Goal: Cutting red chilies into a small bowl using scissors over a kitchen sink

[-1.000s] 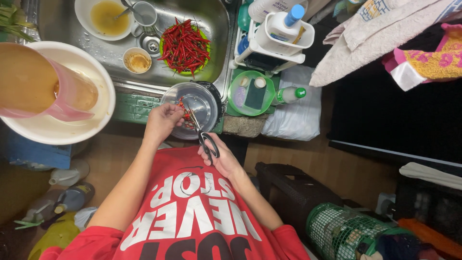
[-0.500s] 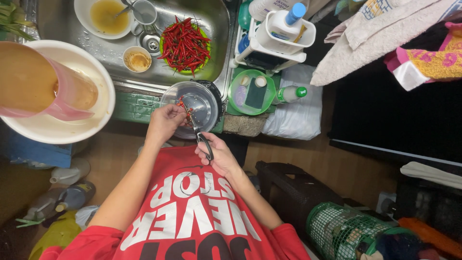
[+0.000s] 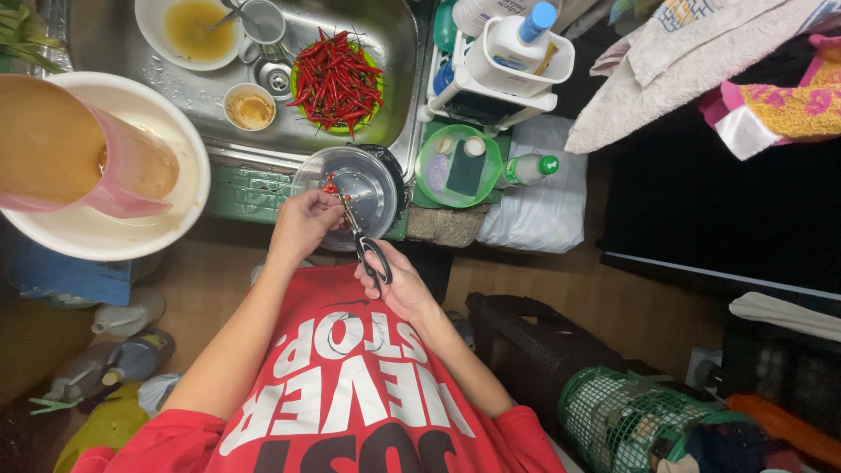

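Note:
My left hand (image 3: 305,221) pinches a red chili (image 3: 330,186) over a round metal bowl (image 3: 368,180) that sits at the sink's front edge. My right hand (image 3: 399,285) grips the black handles of a pair of scissors (image 3: 361,238), whose blades point up at the chili. A green plate heaped with red chilies (image 3: 335,81) lies in the steel sink (image 3: 399,52) beyond the bowl.
A white bowl of brown liquid (image 3: 194,31), a metal cup (image 3: 263,22) and a small bowl (image 3: 249,107) are in the sink. A large white basin with a pink jug (image 3: 96,166) stands left. A green dish with a sponge (image 3: 458,165) and a rack of bottles (image 3: 508,61) are right.
Both hands have shifted slightly toward the bowl, and the scissors now point more steeply at the chili held over it.

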